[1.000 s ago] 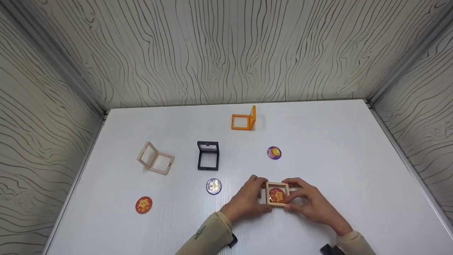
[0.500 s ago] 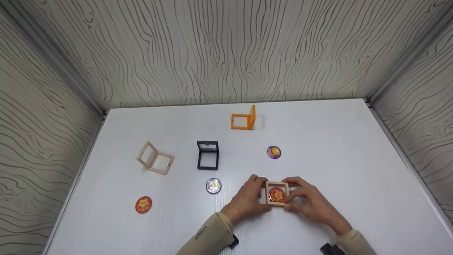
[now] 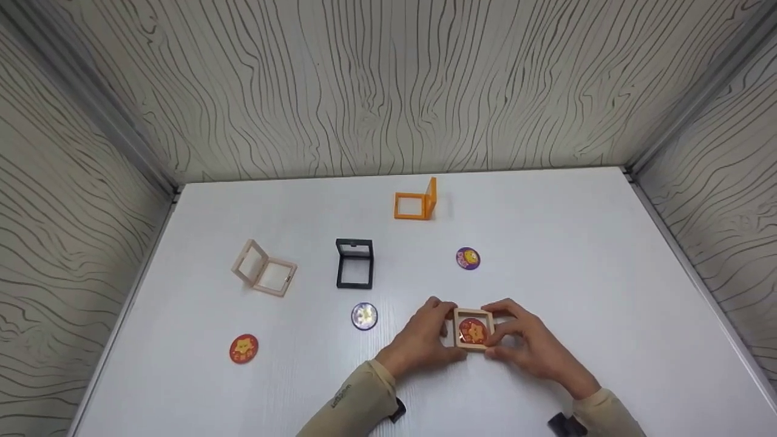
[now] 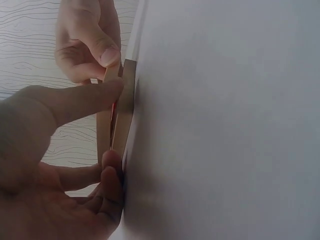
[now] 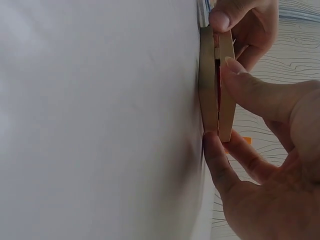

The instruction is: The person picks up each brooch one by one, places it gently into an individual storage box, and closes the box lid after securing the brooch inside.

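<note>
Left grip [image 3: 423, 337] and right grip [image 3: 527, 343] pinch the wooden frame [image 3: 457, 331]; edge gapped. Advisable: seat red disc [image 3: 471, 331] flat, squeeze evenly.

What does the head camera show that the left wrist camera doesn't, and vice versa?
Head view only: an open black square frame, beige square frame and orange square frame; a round red badge, white-and-purple badge and purple badge, lying loose.
Left wrist view only: the thin side gap between the halves of the wood-coloured square frame.
Both: the left hand and right hand holding that frame, something red inside it, the white tabletop and wavy-lined wall.
</note>
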The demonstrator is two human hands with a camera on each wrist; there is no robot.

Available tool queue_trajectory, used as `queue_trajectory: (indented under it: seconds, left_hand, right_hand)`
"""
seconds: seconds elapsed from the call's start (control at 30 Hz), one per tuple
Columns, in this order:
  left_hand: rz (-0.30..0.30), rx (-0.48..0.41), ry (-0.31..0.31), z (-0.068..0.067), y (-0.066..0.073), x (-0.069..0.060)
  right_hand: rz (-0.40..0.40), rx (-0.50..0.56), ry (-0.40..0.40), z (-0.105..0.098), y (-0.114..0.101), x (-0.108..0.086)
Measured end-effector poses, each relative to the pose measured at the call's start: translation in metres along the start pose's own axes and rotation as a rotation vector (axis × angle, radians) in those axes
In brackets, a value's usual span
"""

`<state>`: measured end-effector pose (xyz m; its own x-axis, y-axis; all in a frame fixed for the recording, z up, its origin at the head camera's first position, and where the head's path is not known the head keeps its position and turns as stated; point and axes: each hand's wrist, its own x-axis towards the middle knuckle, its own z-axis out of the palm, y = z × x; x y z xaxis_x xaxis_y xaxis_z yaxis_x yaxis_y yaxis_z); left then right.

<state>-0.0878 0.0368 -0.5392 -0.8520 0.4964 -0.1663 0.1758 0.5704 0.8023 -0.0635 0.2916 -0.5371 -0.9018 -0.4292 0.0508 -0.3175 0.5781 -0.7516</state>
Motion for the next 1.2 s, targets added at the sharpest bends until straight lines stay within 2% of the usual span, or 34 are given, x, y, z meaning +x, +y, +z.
queue_trajectory:
  seconds: [0.17, 0.4, 0.67, 1.03, 1.2]
  left_hand:
    - [0.001, 0.005, -0.017, -0.0021, -0.0019, 0.0025]
    - [-0.016, -0.010, -0.006, -0.0013, -0.0027, 0.0010]
    - [-0.039, -0.036, 0.007, -0.0016, -0.0031, -0.0010]
    - [-0.046, -0.129, 0.023, -0.0033, -0.0016, 0.0037]
    - [-0.039, -0.130, 0.023, -0.0030, -0.0013, 0.0053]
  right_hand:
    - [0.010, -0.015, -0.009, -0.0005, -0.0004, 0.0009]
    - [-0.025, -0.024, 0.007, 0.0027, 0.0018, 0.0011]
    - [-0.018, -0.028, -0.010, 0.0060, -0.0019, 0.0010]
    - [-0.045, -0.037, 0.003, 0.0016, -0.0044, 0.0019]
    - [-0.044, -0.056, 0.013, 0.0009, -0.0016, 0.0013]
